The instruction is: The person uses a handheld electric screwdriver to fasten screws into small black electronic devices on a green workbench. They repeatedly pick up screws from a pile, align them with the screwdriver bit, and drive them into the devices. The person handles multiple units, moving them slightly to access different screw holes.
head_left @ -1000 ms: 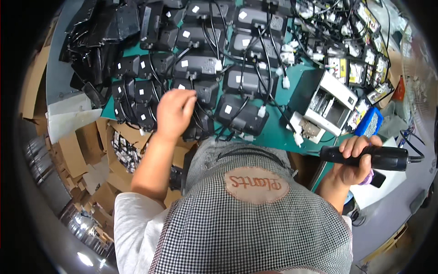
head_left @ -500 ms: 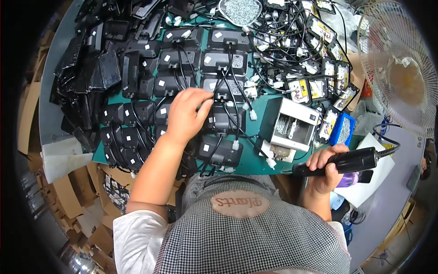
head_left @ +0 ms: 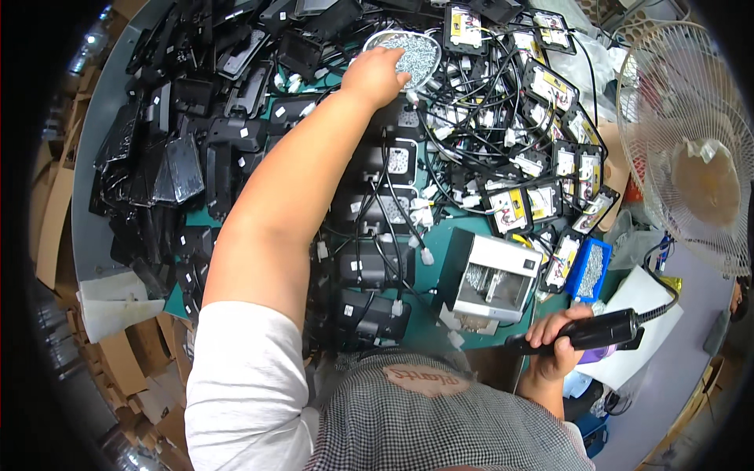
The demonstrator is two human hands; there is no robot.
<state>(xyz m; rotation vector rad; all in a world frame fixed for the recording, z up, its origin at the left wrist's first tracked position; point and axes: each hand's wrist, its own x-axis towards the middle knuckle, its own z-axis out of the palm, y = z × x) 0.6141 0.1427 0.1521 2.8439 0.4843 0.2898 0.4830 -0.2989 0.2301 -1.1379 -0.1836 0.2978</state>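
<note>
Dish [head_left: 439, 60] of silvery bits [head_left: 420, 56] sits near the bench's [head_left: 440, 247] far edge, left hand [head_left: 377, 76] half curled over it, can't tell from here if it's got any. Right hand [head_left: 556, 341] is wrapped round a black tool [head_left: 603, 330] by the near edge.

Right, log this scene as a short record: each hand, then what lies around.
Left hand: fingers at the bowl; any grip on its contents cannot be told
Bowl contents: small metal pieces
Right hand: wrapped around a black corded tool
Bench centre: black housings with cables, on a green mat
Beyond the tool: white-topped machine, blue tray
Upper right: yellow-labelled units among cables
Far right: fan
</note>
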